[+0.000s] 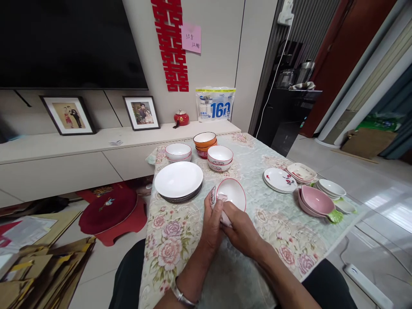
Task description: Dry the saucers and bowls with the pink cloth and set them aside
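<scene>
Above the near middle of the table, a white bowl [234, 193] with a red rim is tilted between my hands. My left hand [212, 221] grips its left side, thumb at the rim. My right hand [242, 226] is closed on a pale cloth [226, 219] pressed against the bowl's near edge; part of the cloth is hidden by the fingers. Just beyond stand a stack of white bowls [220, 155] with red rims and a stack of white plates [179, 179]. Further back are more white bowls [178, 152] and orange bowls [205, 139].
On the table's right lie floral plates [280, 180], square dishes [301, 172], pink leaf-handled bowls [317, 201] and small white bowls [331, 189]. A plastic pack [215, 105] stands on the cabinet [80, 148]. A red stool [112, 210] is left of the table, a power strip [368, 285] right.
</scene>
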`<act>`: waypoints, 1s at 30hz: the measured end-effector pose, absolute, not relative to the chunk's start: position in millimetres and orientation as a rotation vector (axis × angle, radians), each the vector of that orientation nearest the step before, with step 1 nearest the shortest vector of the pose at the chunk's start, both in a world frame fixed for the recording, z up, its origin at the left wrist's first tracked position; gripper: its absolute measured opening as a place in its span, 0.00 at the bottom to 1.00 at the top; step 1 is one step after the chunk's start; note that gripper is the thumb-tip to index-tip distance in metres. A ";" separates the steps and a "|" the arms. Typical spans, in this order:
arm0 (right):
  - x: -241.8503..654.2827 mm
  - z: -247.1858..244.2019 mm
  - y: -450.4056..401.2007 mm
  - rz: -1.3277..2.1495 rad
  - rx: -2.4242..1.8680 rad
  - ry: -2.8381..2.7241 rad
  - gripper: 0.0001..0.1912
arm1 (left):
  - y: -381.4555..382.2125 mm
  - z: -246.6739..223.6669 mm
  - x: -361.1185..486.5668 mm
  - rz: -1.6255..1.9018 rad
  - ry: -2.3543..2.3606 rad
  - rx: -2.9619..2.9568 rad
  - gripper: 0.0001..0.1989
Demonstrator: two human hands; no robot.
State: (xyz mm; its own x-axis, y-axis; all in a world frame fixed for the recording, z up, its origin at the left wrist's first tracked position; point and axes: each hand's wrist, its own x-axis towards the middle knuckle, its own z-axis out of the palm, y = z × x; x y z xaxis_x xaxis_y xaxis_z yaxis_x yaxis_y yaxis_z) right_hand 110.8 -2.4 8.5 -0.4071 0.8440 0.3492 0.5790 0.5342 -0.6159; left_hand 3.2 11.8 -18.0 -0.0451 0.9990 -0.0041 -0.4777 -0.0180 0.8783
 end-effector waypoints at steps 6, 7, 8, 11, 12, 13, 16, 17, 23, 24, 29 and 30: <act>127.6 15.1 4.3 0.286 -1.316 -2.499 0.16 | 14.7 -14.8 -4.2 1.444 0.911 0.807 0.31; 128.4 13.8 4.4 0.260 -1.363 -2.494 0.16 | 14.8 -16.2 -3.0 1.443 0.910 0.799 0.32; 127.9 12.1 4.0 0.263 -1.383 -2.475 0.16 | 14.7 -17.7 -1.3 1.445 0.909 0.789 0.33; 119.8 6.0 0.4 0.380 -1.347 -2.306 0.15 | 12.8 -20.5 4.0 1.460 0.885 0.774 0.35; 116.2 4.8 -1.0 0.422 -1.325 -2.227 0.13 | 12.1 -20.3 4.9 1.464 0.867 0.774 0.35; 113.0 4.6 -2.2 0.465 -1.292 -2.161 0.11 | 11.4 -19.5 5.0 1.465 0.849 0.775 0.34; 109.9 12.6 -4.8 0.612 -1.152 -2.146 0.11 | 10.6 -15.5 1.2 1.454 0.852 0.775 0.31; 111.8 17.8 -5.5 0.663 -1.101 -2.198 0.13 | 10.7 -14.1 -0.8 1.452 0.880 0.769 0.31; 137.6 41.6 -7.6 0.778 -0.979 -2.387 0.13 | 11.9 -13.2 -4.2 1.483 0.906 0.794 0.30; 140.3 40.4 -6.8 0.741 -0.992 -2.397 0.14 | 12.2 -14.1 -3.4 1.485 0.889 0.803 0.31; 141.5 18.7 3.4 0.416 -1.150 -2.420 0.13 | 12.9 -18.4 -0.9 1.375 0.882 0.905 0.30; 140.8 13.7 5.9 0.329 -1.203 -2.406 0.12 | 12.6 -18.3 -0.5 1.350 0.879 0.931 0.30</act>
State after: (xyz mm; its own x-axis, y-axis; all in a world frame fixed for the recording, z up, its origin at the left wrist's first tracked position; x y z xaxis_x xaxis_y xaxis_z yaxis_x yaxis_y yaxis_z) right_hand 140.8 5.9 13.7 -0.5325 0.8027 0.2687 0.7010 0.5961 -0.3914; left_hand -0.5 12.6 -18.3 0.0356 0.9993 0.0140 -0.3915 0.0011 0.9202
